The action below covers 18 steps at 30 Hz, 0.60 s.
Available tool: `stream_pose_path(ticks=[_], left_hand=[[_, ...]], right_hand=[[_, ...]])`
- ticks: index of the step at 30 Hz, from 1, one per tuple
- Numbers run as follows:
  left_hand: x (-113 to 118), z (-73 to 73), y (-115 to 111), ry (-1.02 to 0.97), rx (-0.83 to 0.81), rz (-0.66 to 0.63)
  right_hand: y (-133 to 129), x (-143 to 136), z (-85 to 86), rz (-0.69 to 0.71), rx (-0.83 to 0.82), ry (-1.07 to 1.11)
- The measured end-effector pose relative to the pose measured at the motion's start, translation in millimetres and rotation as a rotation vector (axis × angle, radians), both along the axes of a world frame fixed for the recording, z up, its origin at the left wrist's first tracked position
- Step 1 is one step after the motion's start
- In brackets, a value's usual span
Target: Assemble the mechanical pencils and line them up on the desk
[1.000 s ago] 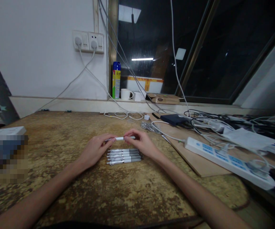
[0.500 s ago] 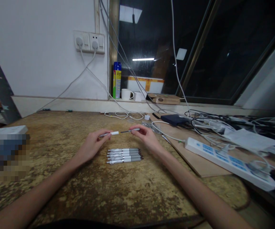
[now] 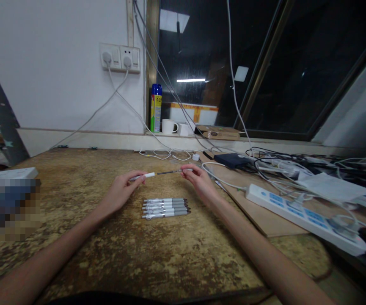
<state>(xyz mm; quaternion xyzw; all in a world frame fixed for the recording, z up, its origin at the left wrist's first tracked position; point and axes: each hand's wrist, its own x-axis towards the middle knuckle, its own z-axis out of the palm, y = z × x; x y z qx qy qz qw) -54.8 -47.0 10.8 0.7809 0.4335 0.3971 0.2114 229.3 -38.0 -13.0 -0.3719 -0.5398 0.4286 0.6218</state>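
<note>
Above the table two hands hold a pen that has been pulled apart. My left hand (image 3: 126, 186) pinches its white pen barrel (image 3: 149, 175) between thumb and fingers. A thin dark refill (image 3: 169, 172) stretches out of the barrel toward the right. At its far end my right hand (image 3: 198, 180) pinches a small light grey pen piece (image 3: 186, 170), mostly covered by the fingers. Whether the refill is fixed in that piece I cannot tell. Below the hands, several white and grey pens (image 3: 166, 211) with clear clips lie side by side in a row.
The worn wooden table (image 3: 132, 258) carries a brown board (image 3: 262, 220) on the right, with a white power strip (image 3: 306, 216) and tangled cables. A dark flat box (image 3: 232, 160) sits behind. A spray can (image 3: 156, 109) and white mug (image 3: 169, 126) stand on the sill.
My right hand has moved right and slightly up, and my left hand a little left. More of the refill now shows between the barrel and the grey piece.
</note>
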Motion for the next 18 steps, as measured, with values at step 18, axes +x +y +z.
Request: stream_pose_path(ticks=[18], left_hand=[[1.1, -0.1, -1.9, -0.031, -0.045, -0.023]], right_hand=[[0.0, -5.0, -2.4, -0.021, -0.093, -0.075]])
